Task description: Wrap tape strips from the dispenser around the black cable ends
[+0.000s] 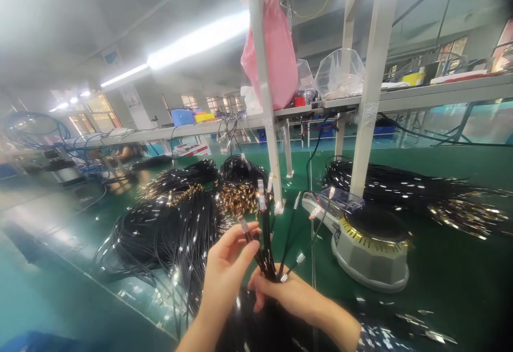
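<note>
Black cables (266, 240) with clear-covered, pale ends stand up in a loose bunch in front of me. Wrapped around the lower part of the bunch is my right hand (276, 288). My left hand (234, 256) is at the bunch's left side, its thumb and fingers closed around one or more of the cables just below a capped tip (243, 225). A few other cable ends fan out to the right, apart from the main bunch. The lower lengths of the cables run into a dark heap below my hands, where they are hard to make out.
Large coils of black cable (160, 234) with gold-coloured ends lie left on the green tabletop (296, 176). At right stands a grey, round-topped device (371, 256) beside another cable pile (385, 178). White shelf posts (266, 101) rise from the table; a pink bag (278, 53) hangs there.
</note>
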`<action>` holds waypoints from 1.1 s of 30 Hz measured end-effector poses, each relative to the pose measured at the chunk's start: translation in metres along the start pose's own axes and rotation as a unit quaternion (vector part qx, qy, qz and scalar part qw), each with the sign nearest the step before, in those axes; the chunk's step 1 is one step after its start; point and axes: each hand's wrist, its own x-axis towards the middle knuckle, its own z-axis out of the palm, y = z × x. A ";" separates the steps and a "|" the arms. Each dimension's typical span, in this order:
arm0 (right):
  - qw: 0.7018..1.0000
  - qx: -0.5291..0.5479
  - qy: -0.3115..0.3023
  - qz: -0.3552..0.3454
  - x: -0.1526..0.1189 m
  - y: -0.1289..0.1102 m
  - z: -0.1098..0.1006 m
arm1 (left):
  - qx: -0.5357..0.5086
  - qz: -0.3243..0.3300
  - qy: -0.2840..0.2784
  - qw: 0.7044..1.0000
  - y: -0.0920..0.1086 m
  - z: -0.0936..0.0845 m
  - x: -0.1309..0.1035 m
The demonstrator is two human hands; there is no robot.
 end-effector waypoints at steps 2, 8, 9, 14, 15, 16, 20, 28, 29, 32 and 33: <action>1.000 -0.009 0.000 -0.004 0.000 0.000 0.000 | 0.027 0.016 0.014 0.999 0.004 -0.001 0.000; 1.000 -0.027 -0.004 -0.006 -0.004 -0.003 0.000 | 0.054 -0.008 0.016 0.998 0.004 -0.005 -0.001; 1.000 -0.030 -0.003 -0.001 -0.005 -0.004 0.000 | 0.053 -0.011 0.022 0.998 0.003 -0.005 -0.001; 0.998 -0.066 -0.005 -0.003 -0.009 -0.003 -0.002 | 0.024 -0.005 0.045 0.999 0.000 -0.006 0.000; 0.998 -0.061 -0.008 -0.005 -0.009 -0.002 -0.002 | 0.016 -0.008 0.043 0.999 -0.001 -0.006 0.001; 0.999 -0.052 -0.011 -0.005 -0.009 -0.002 -0.002 | 0.009 -0.010 0.043 0.999 -0.001 -0.006 0.001; 1.000 -0.024 -0.005 0.007 -0.008 -0.001 -0.003 | -0.013 0.000 0.037 0.999 -0.003 -0.006 0.003; 0.996 -0.070 -0.053 0.020 -0.005 0.000 0.004 | -0.029 0.023 -0.125 0.991 -0.001 -0.006 0.003; 0.994 -0.089 -0.063 0.024 -0.004 -0.001 0.005 | -0.031 0.017 -0.170 0.985 -0.002 -0.006 0.003; 0.991 -0.117 -0.061 0.019 0.001 -0.003 0.009 | -0.025 -0.007 -0.267 0.963 -0.003 -0.001 0.002; 0.991 -0.118 -0.052 0.015 0.002 -0.004 0.011 | -0.021 -0.016 -0.280 0.960 -0.003 0.001 0.002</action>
